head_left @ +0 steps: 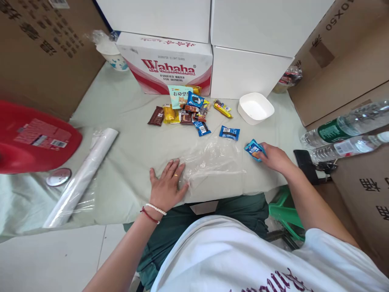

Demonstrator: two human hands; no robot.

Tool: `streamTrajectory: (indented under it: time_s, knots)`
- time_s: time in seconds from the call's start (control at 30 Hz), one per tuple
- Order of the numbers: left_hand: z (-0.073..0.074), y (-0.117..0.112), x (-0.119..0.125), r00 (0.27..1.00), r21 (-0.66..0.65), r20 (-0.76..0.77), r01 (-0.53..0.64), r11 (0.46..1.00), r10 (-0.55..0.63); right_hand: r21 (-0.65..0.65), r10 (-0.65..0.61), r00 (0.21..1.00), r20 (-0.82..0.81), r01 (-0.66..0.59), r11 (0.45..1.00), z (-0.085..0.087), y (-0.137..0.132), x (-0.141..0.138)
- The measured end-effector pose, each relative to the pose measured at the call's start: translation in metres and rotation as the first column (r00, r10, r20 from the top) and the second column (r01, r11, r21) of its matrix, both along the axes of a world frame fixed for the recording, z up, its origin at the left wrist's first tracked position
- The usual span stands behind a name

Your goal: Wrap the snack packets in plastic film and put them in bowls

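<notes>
My left hand (167, 183) lies flat with fingers spread on the near left corner of a clear plastic bag (212, 162) spread on the pale green cloth (127, 121). My right hand (273, 157) is closed on a small blue snack packet (254, 149) just right of the bag. Another blue packet (229, 132) lies beyond the bag. Farther back sits a heap of snack packets (185, 107): brown, yellow, blue and a larger light blue pouch.
A white bowl (255, 107) stands at the back right. A Wahaha box (167, 61) and white boxes (249, 69) line the back. A roll of plastic (82, 176), a red lid (33, 138) and a paper cup (114, 56) are left; water bottles (346, 129) lie right.
</notes>
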State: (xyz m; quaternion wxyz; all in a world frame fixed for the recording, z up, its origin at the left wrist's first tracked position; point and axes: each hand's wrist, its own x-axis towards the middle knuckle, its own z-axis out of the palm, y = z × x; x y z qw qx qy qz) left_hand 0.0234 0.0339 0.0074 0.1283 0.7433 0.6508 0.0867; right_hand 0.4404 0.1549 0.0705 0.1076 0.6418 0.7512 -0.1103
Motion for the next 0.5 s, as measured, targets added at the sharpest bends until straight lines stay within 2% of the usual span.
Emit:
streamTrajectory:
  time_s: [0.13,0.2,0.27,0.33,0.4,0.43,0.5]
  knots:
    - [0.005,-0.007,0.009,0.992,-0.057,-0.122,0.031,0.998,-0.038,0.034,0.076,0.996,-0.037,-0.075,0.997,-0.016,-0.005,-0.007]
    - [0.009,-0.008,0.012,0.986,-0.104,-0.161,0.03,0.994,-0.046,0.116,0.05,0.99,-0.129,-0.035,0.993,-0.016,-0.001,-0.004]
    - [0.012,-0.009,0.013,0.981,-0.146,-0.187,0.024,0.989,-0.052,0.221,0.017,0.945,-0.326,0.059,0.973,-0.009,0.006,-0.001]
    - [0.014,-0.009,0.013,0.978,-0.169,-0.202,0.019,0.985,-0.053,0.269,0.025,0.825,-0.565,0.156,0.95,0.003,0.012,-0.006]
    - [0.013,-0.009,0.013,0.976,-0.172,-0.209,0.018,0.985,-0.054,0.257,0.089,0.673,-0.735,0.155,0.954,0.018,0.015,-0.022]
    - [0.012,-0.009,0.013,0.976,-0.169,-0.212,0.019,0.985,-0.055,0.251,0.142,0.611,-0.778,0.097,0.963,0.025,0.015,-0.035]
    - [0.009,-0.01,0.013,0.974,-0.161,-0.218,0.022,0.987,-0.057,0.265,0.283,0.525,-0.803,-0.11,0.958,0.033,0.015,-0.064]
